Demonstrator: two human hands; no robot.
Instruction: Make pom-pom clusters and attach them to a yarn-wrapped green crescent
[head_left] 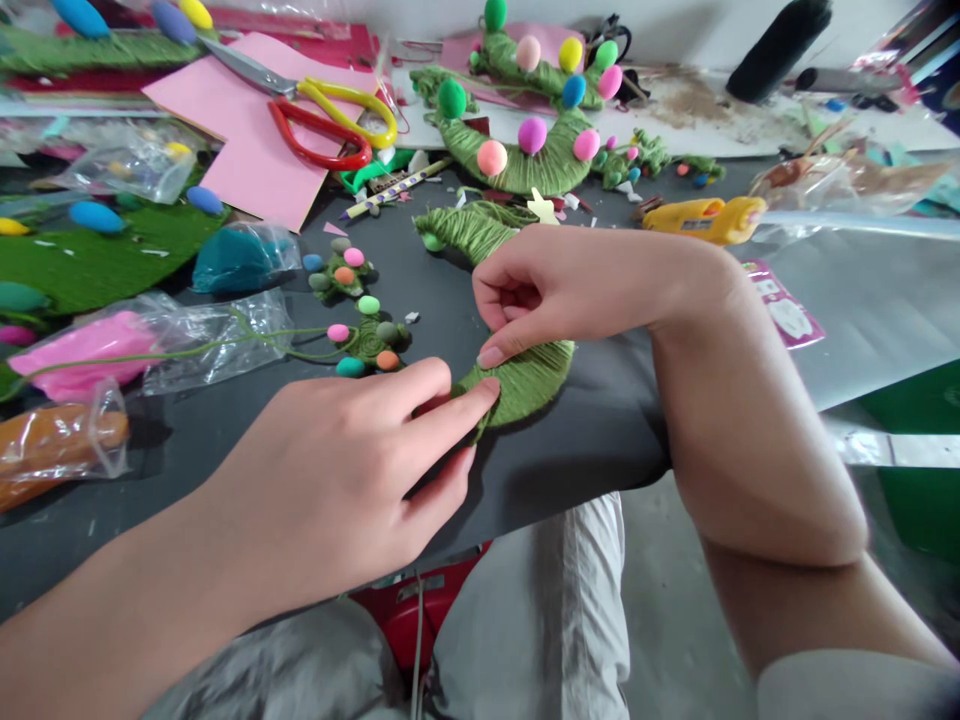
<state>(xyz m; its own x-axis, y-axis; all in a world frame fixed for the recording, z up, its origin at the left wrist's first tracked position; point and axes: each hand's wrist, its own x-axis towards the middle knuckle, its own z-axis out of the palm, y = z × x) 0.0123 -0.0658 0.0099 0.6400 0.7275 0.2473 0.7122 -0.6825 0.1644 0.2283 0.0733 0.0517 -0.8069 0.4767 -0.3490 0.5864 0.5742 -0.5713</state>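
A crescent wrapped in green yarn [529,385] lies at the front of the dark table, partly covered by my hands. My left hand [352,465] grips its lower left end, with fingertips pressed on the yarn. My right hand [555,285] bends over the crescent from above, its fingers curled and its thumb tip pressing the yarn close to my left fingertips. Whether a loose strand is between the right fingers is hidden. A pale star [541,207] shows by the crescent's upper end. Left of it sit small yarn pieces with coloured balls [371,340].
Finished-looking green crescents with coloured balls [532,165] stand behind. Scissors with red and yellow handles [330,125] rest on pink paper [247,180]. A yellow glue gun [705,218] lies to the right. Plastic bags of clay [97,350] crowd the left. The table's front edge [525,525] is close.
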